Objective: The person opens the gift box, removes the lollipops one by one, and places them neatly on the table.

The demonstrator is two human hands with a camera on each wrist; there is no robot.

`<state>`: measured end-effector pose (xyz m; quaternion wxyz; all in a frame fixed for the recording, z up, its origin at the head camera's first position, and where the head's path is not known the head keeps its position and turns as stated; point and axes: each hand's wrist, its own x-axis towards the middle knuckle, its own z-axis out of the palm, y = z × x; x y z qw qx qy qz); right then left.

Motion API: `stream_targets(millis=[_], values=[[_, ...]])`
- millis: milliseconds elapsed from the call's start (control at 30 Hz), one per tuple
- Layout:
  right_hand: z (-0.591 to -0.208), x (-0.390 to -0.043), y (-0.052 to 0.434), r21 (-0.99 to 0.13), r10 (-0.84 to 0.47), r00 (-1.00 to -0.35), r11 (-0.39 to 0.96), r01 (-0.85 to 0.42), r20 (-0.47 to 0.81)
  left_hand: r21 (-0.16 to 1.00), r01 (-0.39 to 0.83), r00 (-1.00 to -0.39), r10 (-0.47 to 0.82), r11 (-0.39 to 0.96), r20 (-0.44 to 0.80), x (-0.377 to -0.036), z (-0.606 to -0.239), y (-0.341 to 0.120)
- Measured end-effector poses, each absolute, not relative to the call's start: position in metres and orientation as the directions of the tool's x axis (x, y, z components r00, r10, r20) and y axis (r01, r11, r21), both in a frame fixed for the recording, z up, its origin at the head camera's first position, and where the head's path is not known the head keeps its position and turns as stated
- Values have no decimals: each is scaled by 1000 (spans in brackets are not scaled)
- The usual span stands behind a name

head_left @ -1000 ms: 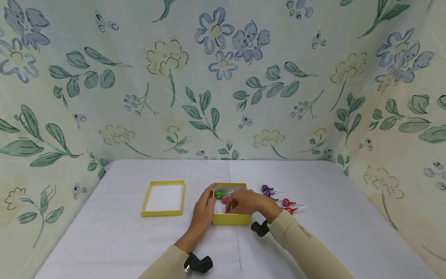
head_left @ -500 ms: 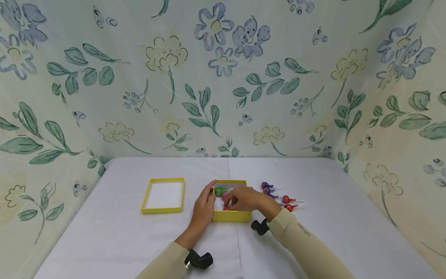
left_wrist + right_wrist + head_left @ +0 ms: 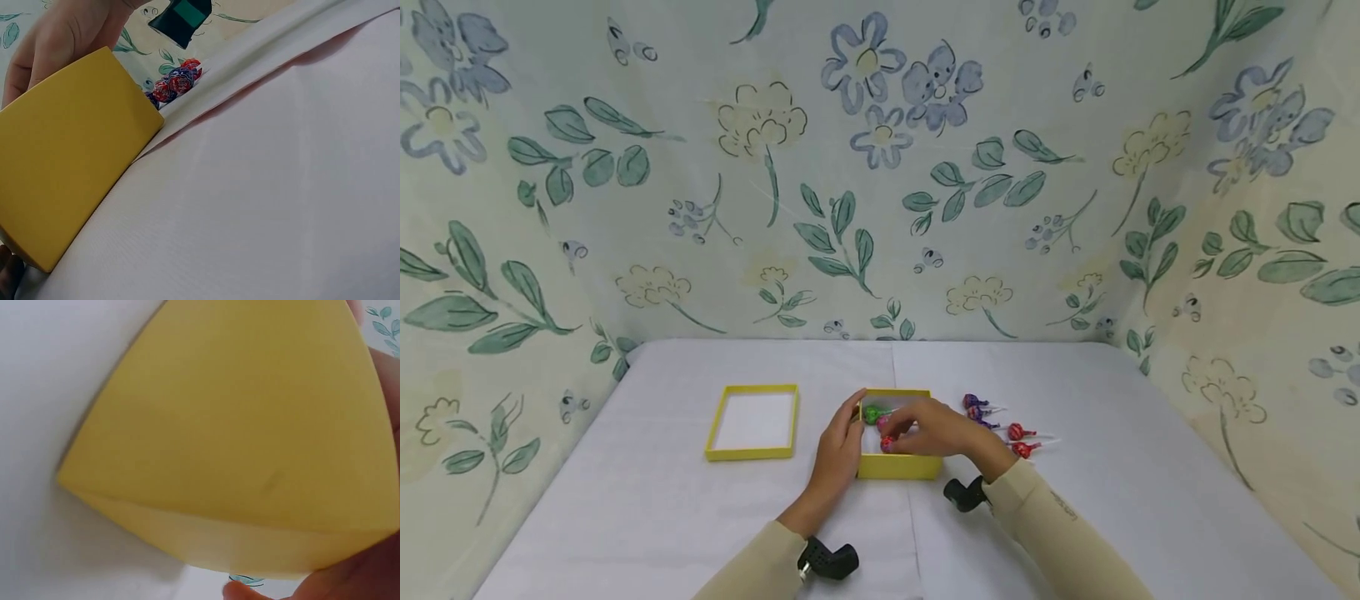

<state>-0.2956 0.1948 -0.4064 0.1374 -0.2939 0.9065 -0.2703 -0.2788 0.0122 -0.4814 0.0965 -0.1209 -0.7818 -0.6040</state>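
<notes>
1. Your left hand (image 3: 837, 452) rests against the left wall of the open yellow cardboard box (image 3: 898, 467), fingers straight along that side and thumb up at the rim; it steadies the box without curling round it.
2. Your right hand (image 3: 936, 429) reaches over the box from the right, fingers bent down into it. A red wrapped lollipop (image 3: 886, 443) sits at the fingertips, but you cannot tell from the head view whether they pinch it or only touch it.
3. The box stands near the middle of the white cloth-covered worktop (image 3: 1075, 508), just in front of you. Inside it, a green wrapped lollipop (image 3: 872, 414) lies toward the far left corner.
4. To the right of the box, apart from it, lie purple and red wrapped lollipops (image 3: 1000, 425) in a loose row on the worktop.
5. The shallow yellow box lid (image 3: 752, 423) lies open side up to the left, well apart from your left hand.
6. The right wrist view shows only the box's yellow outer wall close up.
</notes>
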Motion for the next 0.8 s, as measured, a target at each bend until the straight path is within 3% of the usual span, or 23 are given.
stream_targets(millis=[300,800], values=[[-404,-291,199,-574,-531,-847,691,-438,7,917,310,-951,63,252,304,-280,-482,12],[-390,-282,213,-686,-386,-905,610,-397,181,920,305,-952,76,246,296,-280,-482,12]])
